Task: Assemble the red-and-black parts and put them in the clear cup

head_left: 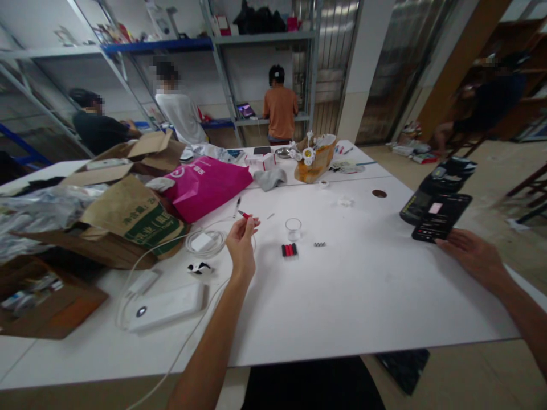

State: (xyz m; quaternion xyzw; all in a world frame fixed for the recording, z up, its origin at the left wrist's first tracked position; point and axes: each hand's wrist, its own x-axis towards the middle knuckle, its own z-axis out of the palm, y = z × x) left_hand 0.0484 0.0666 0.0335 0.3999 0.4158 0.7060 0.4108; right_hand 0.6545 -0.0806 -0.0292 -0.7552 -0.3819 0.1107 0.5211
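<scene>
My left hand (243,239) is raised over the white table, its fingers pinched on a small red item (244,214) with a dark tip. At the right, my right hand (472,256) has its fingers at the lower edge of a black phone (442,217) with a lit screen, which leans against a black pouch (440,182). Between the hands stands a clear glass cup (293,229). In front of it lies a small pack of red and black cylinders (289,250). Several small metallic pieces (319,244) lie in a row to its right.
A white power bank (168,307), a coiled white cable (205,244) and a black-and-white item (199,268) lie at the left. Behind them are cardboard boxes (47,307) and a pink bag (205,185). A yellow-brown bag (316,162) stands farther back. Several people are beyond the table.
</scene>
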